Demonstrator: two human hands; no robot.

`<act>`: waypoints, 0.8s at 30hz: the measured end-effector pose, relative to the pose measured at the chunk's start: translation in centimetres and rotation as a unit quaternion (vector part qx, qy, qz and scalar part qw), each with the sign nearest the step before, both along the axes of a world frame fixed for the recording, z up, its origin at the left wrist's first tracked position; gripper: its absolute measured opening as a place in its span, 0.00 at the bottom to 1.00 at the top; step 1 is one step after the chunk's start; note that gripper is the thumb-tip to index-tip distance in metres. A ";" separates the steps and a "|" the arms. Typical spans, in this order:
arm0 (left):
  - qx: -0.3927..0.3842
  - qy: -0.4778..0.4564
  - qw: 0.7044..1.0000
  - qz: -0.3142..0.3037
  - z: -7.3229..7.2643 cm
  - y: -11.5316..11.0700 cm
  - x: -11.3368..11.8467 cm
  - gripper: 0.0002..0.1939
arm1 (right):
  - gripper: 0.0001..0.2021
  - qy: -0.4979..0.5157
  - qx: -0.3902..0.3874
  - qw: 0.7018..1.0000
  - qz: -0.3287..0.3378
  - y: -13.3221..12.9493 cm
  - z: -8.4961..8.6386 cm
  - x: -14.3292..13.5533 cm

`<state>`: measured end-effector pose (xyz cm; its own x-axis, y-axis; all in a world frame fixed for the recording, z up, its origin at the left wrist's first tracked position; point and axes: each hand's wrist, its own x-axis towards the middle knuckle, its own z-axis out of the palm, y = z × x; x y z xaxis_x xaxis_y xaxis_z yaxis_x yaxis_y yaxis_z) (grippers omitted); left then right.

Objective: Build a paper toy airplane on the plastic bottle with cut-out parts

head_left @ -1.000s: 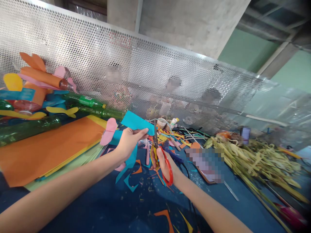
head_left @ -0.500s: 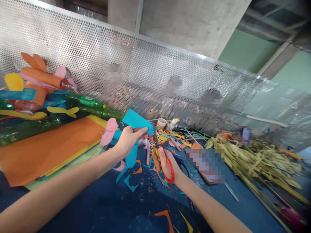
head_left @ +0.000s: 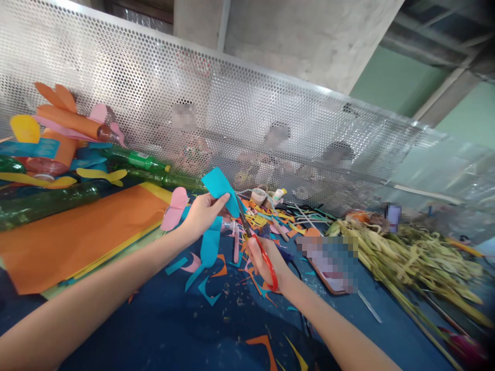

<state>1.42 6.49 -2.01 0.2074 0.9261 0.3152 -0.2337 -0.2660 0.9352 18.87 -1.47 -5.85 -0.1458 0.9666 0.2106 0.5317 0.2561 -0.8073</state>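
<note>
My left hand pinches a piece of blue paper between thumb and fingers above the table. Red-handled scissors are in my right hand, with their blades at the right edge of the blue paper. Below and behind my left hand lies a bottle craft with blue paper and a pink rounded piece. Small cut scraps are scattered under both hands.
Orange sheets are stacked at left, with green bottles behind. A phone and dried leaves lie at right. A perforated metal panel stands behind, with people beyond it.
The blue paper has tilted more steeply in my left hand, and the scissor blades now lie along its right edge. A blue strip now shows on the table below my left forearm's wrist end.
</note>
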 end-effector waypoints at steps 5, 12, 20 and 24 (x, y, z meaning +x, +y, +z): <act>-0.006 0.026 1.000 0.009 0.5 -0.4 0.0 0.21 | 0.23 -0.003 -0.003 1.000 -0.006 0.0 -0.4 0.0; -0.002 0.034 0.999 0.009 0.6 -0.3 0.0 0.21 | 0.23 -0.037 0.010 0.999 -0.008 0.2 -0.6 0.1; -0.018 0.048 0.999 0.008 1.1 -0.4 -0.4 0.18 | 0.23 -0.034 0.030 0.999 0.013 0.3 -1.0 0.0; -0.038 0.012 0.999 -0.010 1.0 -0.3 -0.3 0.18 | 0.22 -0.028 0.040 0.999 0.018 0.3 -1.1 0.1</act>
